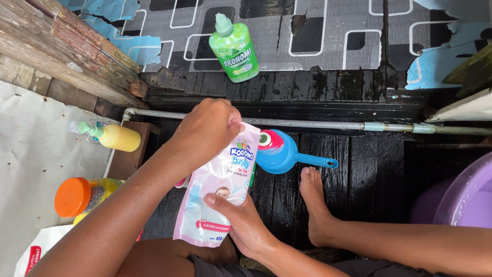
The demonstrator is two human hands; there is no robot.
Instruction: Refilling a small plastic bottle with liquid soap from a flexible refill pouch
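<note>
While the person sits on the dark wet plank floor [359, 169], both hands hold a soft refill pouch [218, 190], pink and white with a blue-lettered panel, upright between the knees. The left hand [207, 131] is closed over the pouch's top corner, its fingers [233, 120] pinched tight on the upper edge. The right hand [241, 220] grips the lower half of the pouch from the side; its thumb lies across the front face and the remaining fingers wrap behind, out of view. The pouch tilts slightly, top toward the right of the view.

Just beside the pouch's upper right edge lies a blue plastic dipper [287, 154] with a straight handle pointing right; a round pink and green item sits at its bowl, too hidden to identify. A bare foot [315, 200] rests on the planks just below the dipper handle. A grey pipe [318, 124] runs across the floor behind the hands.

Beyond the pipe, a green bottle [234, 48] with a green cap lies on a patterned grey and black mat [333, 36]. To the left, a yellow bottle [110, 137] with a clear and green pump top lies on its side on a pale sheet [31, 154]. Below it stands a jar with an orange lid [73, 196]. A purple basin [469, 197] occupies the right edge, partly cut off. Weathered wooden boards [66, 46] fill the upper left corner.
</note>
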